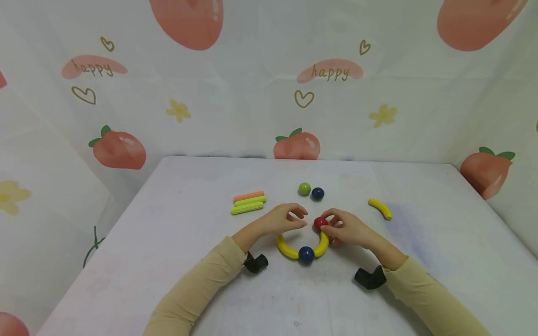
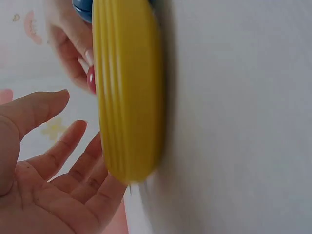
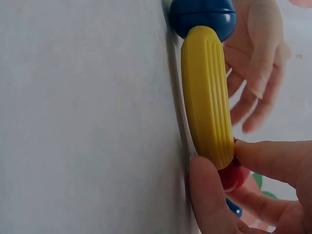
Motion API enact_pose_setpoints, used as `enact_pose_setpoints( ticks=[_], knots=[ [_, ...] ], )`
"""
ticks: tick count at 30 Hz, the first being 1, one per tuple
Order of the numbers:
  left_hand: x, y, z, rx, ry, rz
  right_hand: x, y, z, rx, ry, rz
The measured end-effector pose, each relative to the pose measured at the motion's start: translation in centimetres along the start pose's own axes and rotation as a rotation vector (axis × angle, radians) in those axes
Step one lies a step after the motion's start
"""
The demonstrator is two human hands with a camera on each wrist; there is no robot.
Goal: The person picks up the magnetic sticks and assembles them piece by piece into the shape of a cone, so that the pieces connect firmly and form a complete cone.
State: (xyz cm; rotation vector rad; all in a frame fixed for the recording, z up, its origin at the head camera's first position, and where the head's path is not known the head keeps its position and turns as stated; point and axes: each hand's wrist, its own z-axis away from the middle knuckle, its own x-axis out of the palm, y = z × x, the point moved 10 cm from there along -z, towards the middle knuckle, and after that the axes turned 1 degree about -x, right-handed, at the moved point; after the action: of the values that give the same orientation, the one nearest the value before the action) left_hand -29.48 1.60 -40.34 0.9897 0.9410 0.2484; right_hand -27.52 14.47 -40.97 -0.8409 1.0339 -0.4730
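Observation:
My right hand [image 1: 350,228] pinches a red ball [image 1: 320,223] at the upper end of the right curved yellow piece [image 1: 322,245]. That piece meets a dark blue ball [image 1: 306,255], whose other side meets the left curved yellow piece [image 1: 286,248], so they form an arc open at the top. In the right wrist view, fingers surround the red ball [image 3: 234,175] at the tip of the yellow piece [image 3: 207,97]. My left hand [image 1: 282,219] hovers above the left piece's end with relaxed fingers, holding nothing. The left wrist view shows its fingers spread beside the yellow piece [image 2: 129,92].
Behind the hands lie a green ball [image 1: 304,188] and another dark blue ball [image 1: 317,193]. Three straight sticks, one orange [image 1: 249,196] and two yellow-green [image 1: 247,208], lie at the left. A separate curved yellow piece [image 1: 380,209] lies to the right on the white table [image 1: 189,186].

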Motion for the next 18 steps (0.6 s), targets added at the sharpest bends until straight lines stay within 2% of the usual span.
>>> enact_pose_setpoints(
  ticks=[6, 10, 15, 18],
  knots=[
    [-1.5, -1.3, 0.7, -0.058, 0.084, -0.074, -0.9, 1.0, 0.3, 0.056, 0.049, 0.022],
    [-2.6, -2.0, 1.5, -0.138, 0.135, -0.124, -1.2, 1.2, 0.5, 0.056, 0.054, 0.02],
    [-2.4, -2.9, 2.2, -0.241, 0.085, -0.148, -1.3, 1.3, 0.6, 0.045, 0.05, 0.02],
    [-2.0, -3.1, 2.2, -0.249, 0.052, -0.153, -1.2, 1.3, 0.6, 0.042, 0.045, 0.02]
  ],
)
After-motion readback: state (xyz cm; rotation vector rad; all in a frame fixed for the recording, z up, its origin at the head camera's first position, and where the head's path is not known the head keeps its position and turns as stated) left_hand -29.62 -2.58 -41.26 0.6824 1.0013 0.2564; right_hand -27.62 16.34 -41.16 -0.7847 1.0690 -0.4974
